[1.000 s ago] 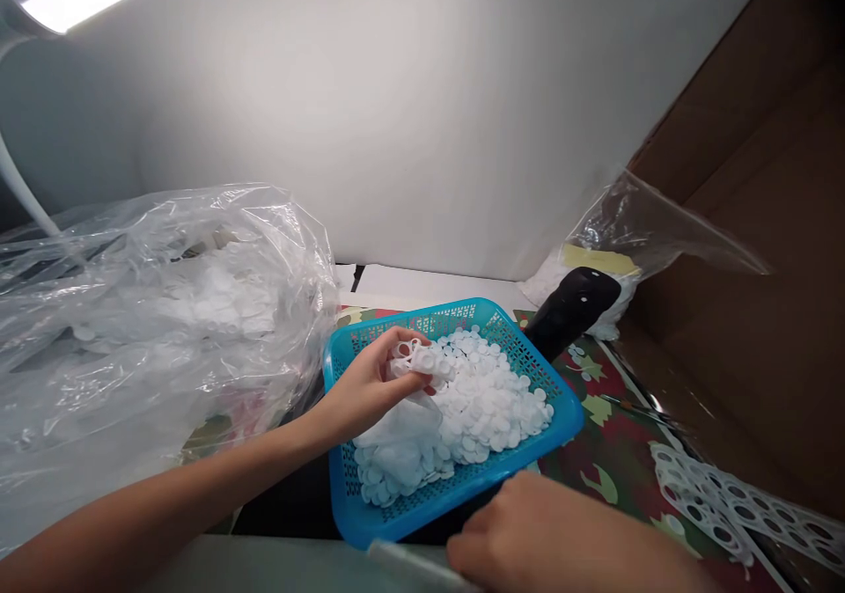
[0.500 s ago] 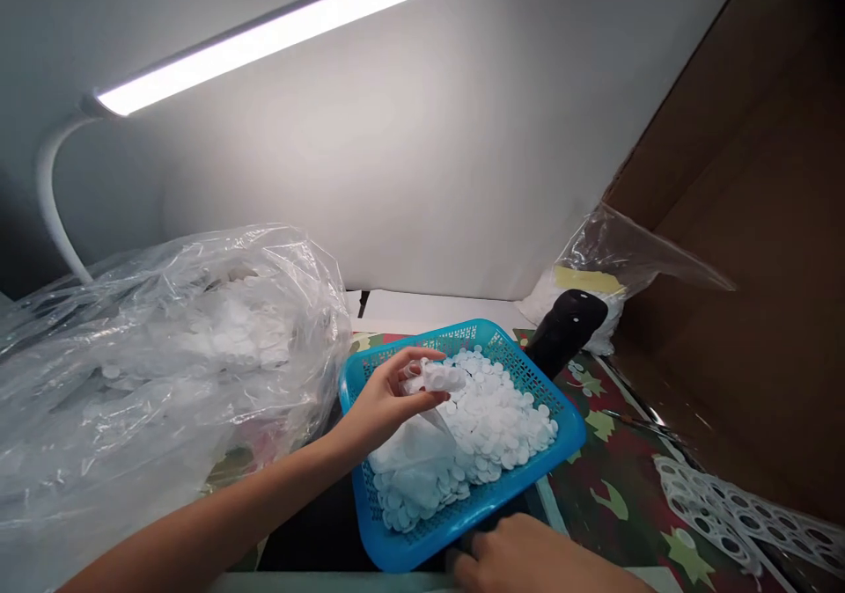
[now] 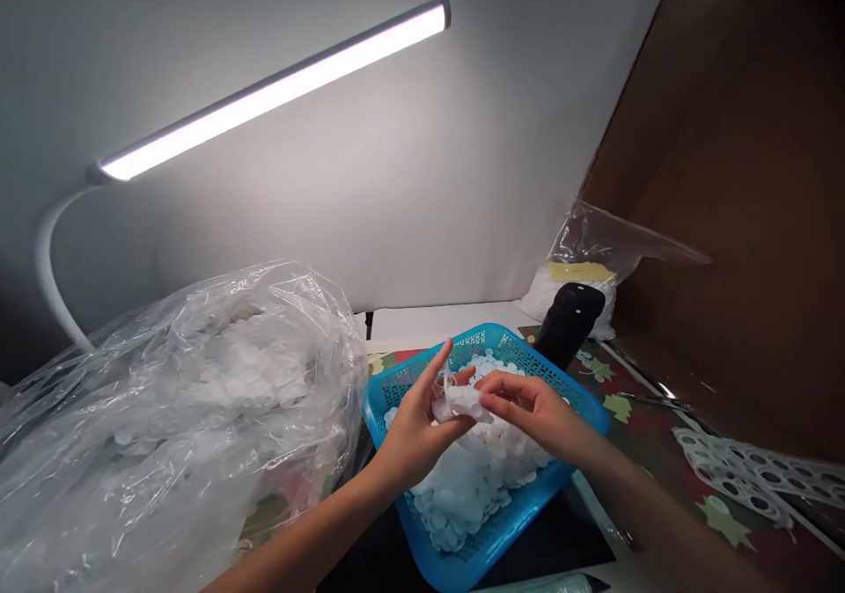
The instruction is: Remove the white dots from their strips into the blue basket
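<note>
A blue perforated basket [image 3: 581, 404] full of small white round discs [image 3: 462, 487] sits in front of me. Above it my left hand [image 3: 415, 430] pinches a small white strip of punched sheet [image 3: 460, 402], its index finger pointing up. My right hand [image 3: 532, 408] reaches in from the right and pinches the same strip with thumb and fingers. Both hands hover just over the heap of discs.
A large clear plastic bag [image 3: 172, 426] holding white pieces fills the left. A black cylinder [image 3: 566, 325] stands behind the basket, next to a small plastic bag [image 3: 594, 259]. Punched-out white sheet [image 3: 745, 474] lies at the right on a patterned mat. A lit desk lamp [image 3: 277, 91] hangs overhead; brown cardboard [image 3: 739, 206] walls the right.
My right hand rose from the near table edge and took hold of the strip that the left hand holds. The view tilted upward, bringing the lamp into sight.
</note>
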`<action>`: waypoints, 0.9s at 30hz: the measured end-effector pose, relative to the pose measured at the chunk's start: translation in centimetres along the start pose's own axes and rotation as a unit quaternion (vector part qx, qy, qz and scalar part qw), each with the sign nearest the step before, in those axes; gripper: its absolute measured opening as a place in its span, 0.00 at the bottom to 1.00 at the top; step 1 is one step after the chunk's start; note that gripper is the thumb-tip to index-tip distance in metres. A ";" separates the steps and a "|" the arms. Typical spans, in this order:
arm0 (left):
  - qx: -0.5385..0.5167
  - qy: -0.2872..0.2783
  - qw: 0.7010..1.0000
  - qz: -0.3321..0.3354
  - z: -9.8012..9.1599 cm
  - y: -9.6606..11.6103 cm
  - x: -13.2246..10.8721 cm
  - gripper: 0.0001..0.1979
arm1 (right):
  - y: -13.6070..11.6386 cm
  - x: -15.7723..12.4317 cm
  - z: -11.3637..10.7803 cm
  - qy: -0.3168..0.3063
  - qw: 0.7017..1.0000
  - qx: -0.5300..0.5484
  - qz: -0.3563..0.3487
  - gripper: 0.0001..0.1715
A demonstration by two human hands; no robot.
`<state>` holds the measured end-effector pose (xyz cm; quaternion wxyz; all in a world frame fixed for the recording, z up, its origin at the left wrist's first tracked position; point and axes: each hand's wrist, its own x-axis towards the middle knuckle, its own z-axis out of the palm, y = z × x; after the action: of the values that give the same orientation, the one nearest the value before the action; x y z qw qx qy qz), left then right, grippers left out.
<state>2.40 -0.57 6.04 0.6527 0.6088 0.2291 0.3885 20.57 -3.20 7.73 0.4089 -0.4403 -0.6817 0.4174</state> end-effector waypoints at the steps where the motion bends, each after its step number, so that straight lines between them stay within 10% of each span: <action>1: 0.012 -0.003 1.000 -0.008 0.0 -0.2 0.0 0.41 | 0.0 -0.2 0.2 0.017 1.000 0.025 0.005 0.15; 8: 0.066 0.011 0.996 -0.058 0.0 0.1 0.2 0.34 | 0.6 -1.4 0.5 0.135 0.987 0.082 0.035 0.12; 14: 0.017 0.102 0.993 -0.063 0.1 1.0 0.9 0.10 | 1.4 -1.7 0.2 0.086 0.991 0.097 0.032 0.13; 27: 0.037 0.005 0.989 -0.144 0.1 0.8 1.1 0.10 | 0.9 0.8 0.6 0.125 0.989 -0.067 -0.034 0.08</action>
<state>2.96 0.24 7.01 0.6775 0.5916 0.3316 0.2849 20.00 -2.29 6.86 0.4744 -0.4917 -0.6663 0.2986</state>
